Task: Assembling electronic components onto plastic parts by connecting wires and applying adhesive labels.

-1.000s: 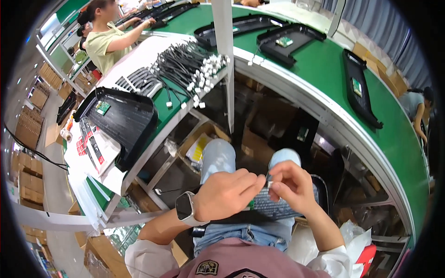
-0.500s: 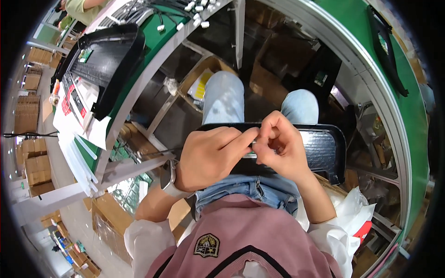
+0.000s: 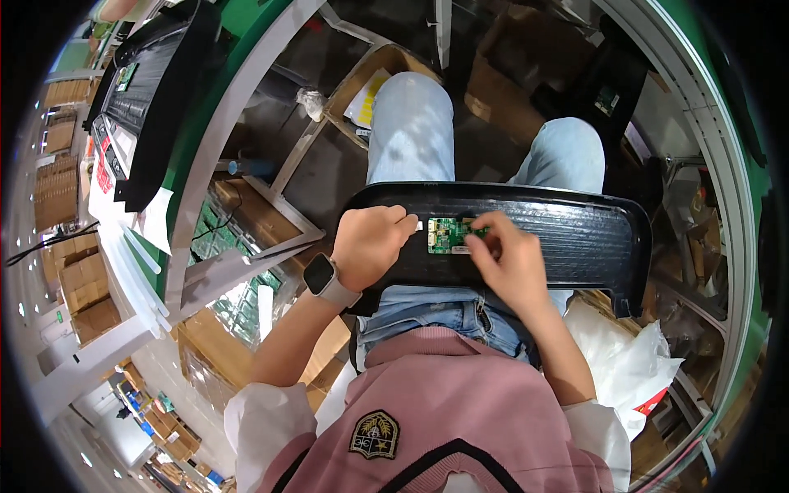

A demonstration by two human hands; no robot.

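Observation:
A long black plastic cover (image 3: 567,246) with a ribbed inside lies across my lap. A small green circuit board (image 3: 445,236) with white sockets sits in its middle. My left hand (image 3: 371,246) is closed in a pinch just left of the board, on a small white connector (image 3: 419,226) whose wire is hidden. My right hand (image 3: 514,259) has its thumb and forefinger curled at the board's right end, gripping it from both sides. Its other fingers are bent in and partly hidden.
A similar black cover (image 3: 156,90) with a board lies on the green bench at left, near white plastic strips (image 3: 136,279). Below are an open carton (image 3: 345,90) and green circuit boards (image 3: 242,316). A white plastic bag (image 3: 616,361) lies at right.
My hands have parted from their meeting point above the cover and come down to either side of the circuit board, which now shows. The view has shifted, with the cover appearing further across.

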